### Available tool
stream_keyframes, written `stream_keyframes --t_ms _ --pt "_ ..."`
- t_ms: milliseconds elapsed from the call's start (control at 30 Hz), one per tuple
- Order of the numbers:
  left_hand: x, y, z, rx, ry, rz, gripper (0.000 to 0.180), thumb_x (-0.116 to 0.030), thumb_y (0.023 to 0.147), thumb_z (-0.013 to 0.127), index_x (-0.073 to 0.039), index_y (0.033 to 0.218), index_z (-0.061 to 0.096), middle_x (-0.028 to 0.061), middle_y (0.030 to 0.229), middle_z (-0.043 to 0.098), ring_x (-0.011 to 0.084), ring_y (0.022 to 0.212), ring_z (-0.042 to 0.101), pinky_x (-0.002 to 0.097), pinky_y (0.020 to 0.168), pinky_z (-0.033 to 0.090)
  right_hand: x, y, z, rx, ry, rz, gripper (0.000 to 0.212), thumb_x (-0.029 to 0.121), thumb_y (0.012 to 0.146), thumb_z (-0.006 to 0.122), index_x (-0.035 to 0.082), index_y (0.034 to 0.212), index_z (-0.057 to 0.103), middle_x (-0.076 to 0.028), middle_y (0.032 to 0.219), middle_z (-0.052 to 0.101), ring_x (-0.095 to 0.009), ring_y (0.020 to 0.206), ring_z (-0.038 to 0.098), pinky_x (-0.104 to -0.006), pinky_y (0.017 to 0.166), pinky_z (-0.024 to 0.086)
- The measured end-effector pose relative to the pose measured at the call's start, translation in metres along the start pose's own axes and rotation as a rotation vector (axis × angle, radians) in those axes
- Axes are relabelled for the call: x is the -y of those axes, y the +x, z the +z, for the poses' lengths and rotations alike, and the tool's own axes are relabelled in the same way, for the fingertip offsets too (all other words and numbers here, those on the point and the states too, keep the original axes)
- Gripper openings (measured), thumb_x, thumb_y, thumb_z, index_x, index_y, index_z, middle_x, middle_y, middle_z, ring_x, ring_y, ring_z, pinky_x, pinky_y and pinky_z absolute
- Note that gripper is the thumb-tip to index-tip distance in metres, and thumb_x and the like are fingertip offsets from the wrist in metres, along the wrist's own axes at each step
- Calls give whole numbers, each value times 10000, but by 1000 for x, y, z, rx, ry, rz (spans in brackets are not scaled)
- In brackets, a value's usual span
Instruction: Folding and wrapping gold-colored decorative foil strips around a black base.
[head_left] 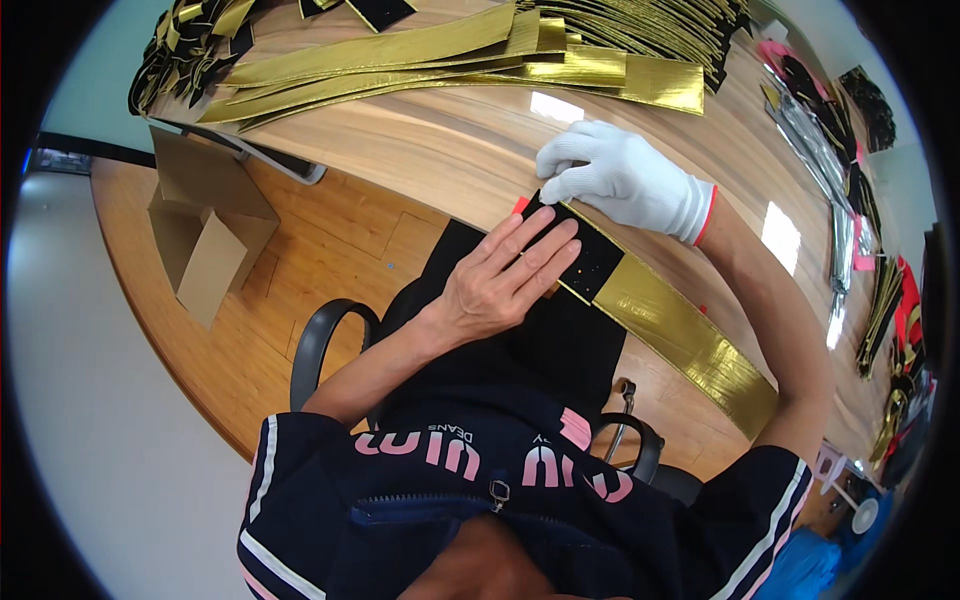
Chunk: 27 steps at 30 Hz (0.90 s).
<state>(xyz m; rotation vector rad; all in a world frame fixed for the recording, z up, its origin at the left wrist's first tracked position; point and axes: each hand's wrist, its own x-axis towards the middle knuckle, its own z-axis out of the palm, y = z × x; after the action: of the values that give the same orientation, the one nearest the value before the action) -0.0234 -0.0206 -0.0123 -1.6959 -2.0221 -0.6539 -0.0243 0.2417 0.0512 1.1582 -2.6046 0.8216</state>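
Observation:
A long gold strip (690, 335) with a black end section (598, 262) lies along the table's near edge and runs toward my right elbow. My left hand (500, 270), bare, rests on the black section with its fingers stretched out flat, pressing it down. My right hand (625, 180) wears a white knit glove with a red cuff edge. Its fingers are curled and its thumb tip meets the far corner of the black end; whatever is between the fingertips is hidden. A small red piece (521, 205) shows beside the left fingertips.
More gold strips (470, 70) lie stacked across the far side of the wood-patterned table (440, 135). Black-and-gold bundles (650, 35) sit behind them. Silver and black strips (815, 150) lie at the right. An open cardboard box (215, 235) stands on the floor at left.

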Motion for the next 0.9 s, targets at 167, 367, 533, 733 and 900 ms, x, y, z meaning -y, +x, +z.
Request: stream_keyframes --t_ms 167,367,533,733,900 --pt "2 -2 5 1 1 12 471 -169 980 664 -57 1436 624 141 1508 618 344 1416 568 475 1198 442 7 -7 -4 21 -143 27 264 17 840 715 137 1074 740 -61 1175 667 -302 1039 630 -401 901 527" --pt "-6 2 5 20 21 -48 490 -97 959 610 -27 1444 608 180 1537 586 356 1426 559 466 1185 440 21 -23 -5 -80 -277 136 284 30 860 722 105 1134 719 -88 1191 672 -329 1001 642 -412 900 528" --pt "-7 8 -2 92 40 -63 538 -31 905 605 -7 1442 605 179 1552 572 361 1448 537 450 1173 438 41 -47 -28 -146 -357 364 237 72 907 730 70 1142 694 -122 1161 691 -345 1031 653 -432 904 520" --pt "5 14 -10 166 20 -7 527 -143 911 643 5 1417 618 210 1592 503 418 1496 459 510 1211 401 118 -45 -39 146 -419 487 324 97 843 742 65 1153 656 -110 1107 670 -322 1037 648 -431 912 495" --pt "6 10 0 130 -23 -38 576 -108 896 650 -53 1466 592 171 1622 475 425 1504 442 515 1194 408 178 -57 -13 -11 -376 670 563 118 735 832 48 1258 635 -138 1248 665 -351 1118 648 -462 951 490"
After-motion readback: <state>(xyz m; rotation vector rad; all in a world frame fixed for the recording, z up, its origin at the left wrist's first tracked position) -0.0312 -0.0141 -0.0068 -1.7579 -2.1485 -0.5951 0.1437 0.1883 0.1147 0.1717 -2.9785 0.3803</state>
